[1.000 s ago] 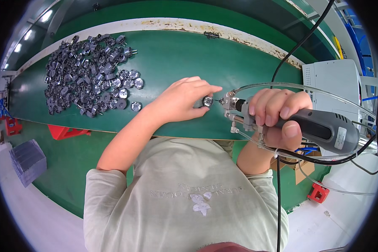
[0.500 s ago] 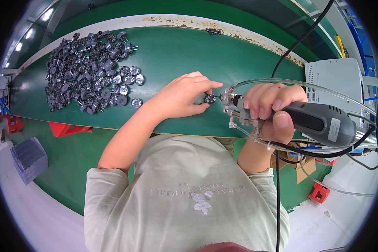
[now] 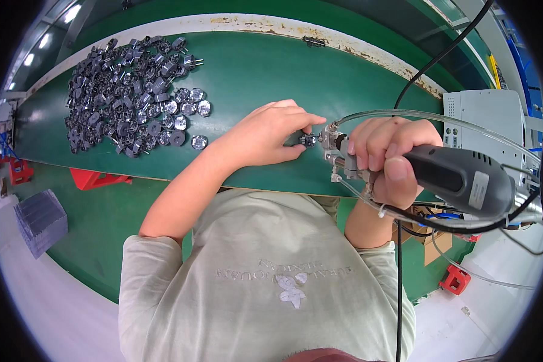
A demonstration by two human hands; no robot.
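My left hand point(image 3: 270, 134) pinches a small dark metal part point(image 3: 308, 140) between thumb and fingertips, just above the green belt point(image 3: 253, 66). My right hand point(image 3: 387, 158) grips a dark grey powered screwdriver point(image 3: 458, 178), lying sideways with its metal tip point(image 3: 330, 140) touching the part. A clear tube and a black cable run off the tool to the right. A heap of several similar metal parts point(image 3: 127, 93) lies on the belt at the upper left.
A grey control box point(image 3: 485, 114) stands to the right of the belt. Red pieces point(image 3: 99, 178) sit under the belt's near edge and at the lower right on the floor. A grey ribbed tray point(image 3: 39, 218) lies at the left.
Both hands have stayed together at the belt's near edge. The screwdriver tip remains against the part. The view has shifted slightly.
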